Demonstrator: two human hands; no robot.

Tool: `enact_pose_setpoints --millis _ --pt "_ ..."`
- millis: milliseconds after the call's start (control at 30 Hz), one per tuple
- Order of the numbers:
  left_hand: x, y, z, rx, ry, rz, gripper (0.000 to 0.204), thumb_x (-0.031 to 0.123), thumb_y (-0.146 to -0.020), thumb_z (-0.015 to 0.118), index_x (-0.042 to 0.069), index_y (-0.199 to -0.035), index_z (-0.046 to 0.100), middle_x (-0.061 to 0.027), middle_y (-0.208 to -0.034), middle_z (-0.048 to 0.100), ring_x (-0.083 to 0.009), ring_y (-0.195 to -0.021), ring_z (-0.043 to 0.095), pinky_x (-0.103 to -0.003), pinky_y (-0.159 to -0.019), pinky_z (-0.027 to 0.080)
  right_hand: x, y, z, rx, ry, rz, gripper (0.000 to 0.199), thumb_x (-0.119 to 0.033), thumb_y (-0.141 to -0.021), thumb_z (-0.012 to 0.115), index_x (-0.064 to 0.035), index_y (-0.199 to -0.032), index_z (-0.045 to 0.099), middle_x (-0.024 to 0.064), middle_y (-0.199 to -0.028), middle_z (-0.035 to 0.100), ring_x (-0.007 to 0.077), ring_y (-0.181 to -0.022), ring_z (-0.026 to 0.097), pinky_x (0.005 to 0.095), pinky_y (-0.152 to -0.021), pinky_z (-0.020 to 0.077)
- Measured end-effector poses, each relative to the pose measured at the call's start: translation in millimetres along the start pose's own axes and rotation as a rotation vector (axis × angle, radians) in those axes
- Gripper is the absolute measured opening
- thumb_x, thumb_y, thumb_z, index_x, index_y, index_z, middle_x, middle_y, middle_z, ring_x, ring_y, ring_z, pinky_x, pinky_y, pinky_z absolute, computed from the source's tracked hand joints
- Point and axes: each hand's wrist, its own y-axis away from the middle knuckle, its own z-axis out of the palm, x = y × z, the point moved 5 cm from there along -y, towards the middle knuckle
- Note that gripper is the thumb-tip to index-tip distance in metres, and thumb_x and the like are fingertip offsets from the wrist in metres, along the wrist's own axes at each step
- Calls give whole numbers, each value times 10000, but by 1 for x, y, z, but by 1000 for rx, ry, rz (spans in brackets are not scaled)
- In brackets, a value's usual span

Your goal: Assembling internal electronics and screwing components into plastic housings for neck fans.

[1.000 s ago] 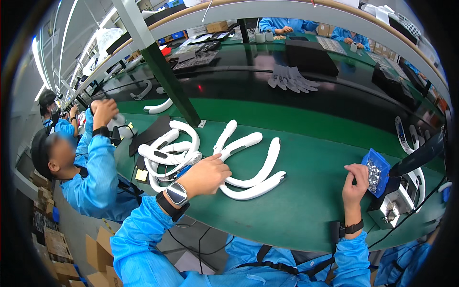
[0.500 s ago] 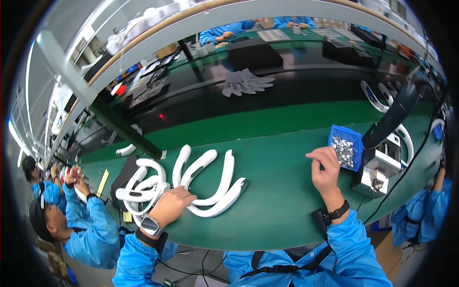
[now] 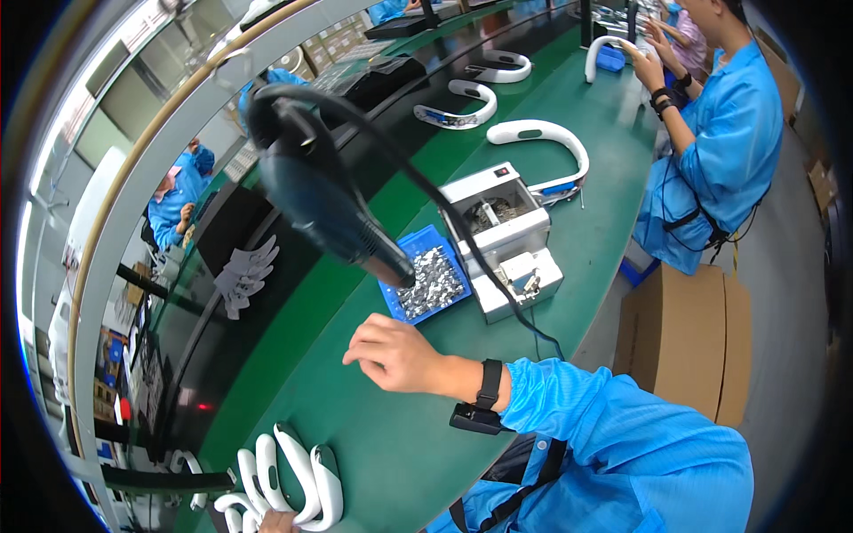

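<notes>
We see the right hand (image 3: pixel 395 354) hovering above the green counter (image 3: pixel 613 178), its fingers (image 3: pixel 362 348) loosely curled and grasping nothing. The blue tray of small metal parts (image 3: pixel 428 277) lies just beyond the fingertips, up and to the right, its long axis running away from us. Only a sliver of the left hand (image 3: pixel 267 522) shows by the white bands (image 3: pixel 293 471), well apart; we cannot tell its grip.
</notes>
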Motion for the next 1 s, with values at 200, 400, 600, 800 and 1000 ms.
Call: enact_pose_setpoints --millis 200,400,600,800,1000 --pt "10 -2 -8 33 -16 -20 295 -18 -810 581 -33 -1096 651 -249 -1070 646 -434 -976 612 -473 -875 506 1 2 -1 13 -28 -4 138 6 -757 653 -93 -851 679 13 -871 595 244 -838 566 367 -709 503" --pt "-3 3 1 -3 30 -63 314 -40 -806 575 -35 -1109 653 -269 -1062 640 -462 -973 598 -487 -873 492 4 2 2 -4 -31 6 108 -12 -767 645 -93 -835 668 16 -853 586 246 -844 561 371 -715 505" --pt "-9 7 4 20 17 -32 322 -40 -815 581 -32 -1126 660 -280 -1072 653 -458 -998 610 -479 -912 493 5 4 4 -11 -11 5 104 -22 -760 648 -95 -832 666 15 -847 585 244 -844 560 368 -715 506" --pt "-12 9 7 -39 -13 -88 315 -9 -829 591 -23 -1135 663 -279 -1084 655 -454 -1027 607 -479 -935 486 5 5 6 -23 -10 11 100 -24 -764 646 -97 -830 665 17 -854 585 248 -849 562 369 -717 507" --pt "-6 11 0 4 15 -76 328 25 -819 619 -20 -1142 658 -258 -1118 649 -436 -1063 593 -467 -947 479 4 6 6 -22 0 0 152 6 -753 657 -104 -855 681 9 -883 605 238 -854 576 359 -730 511"
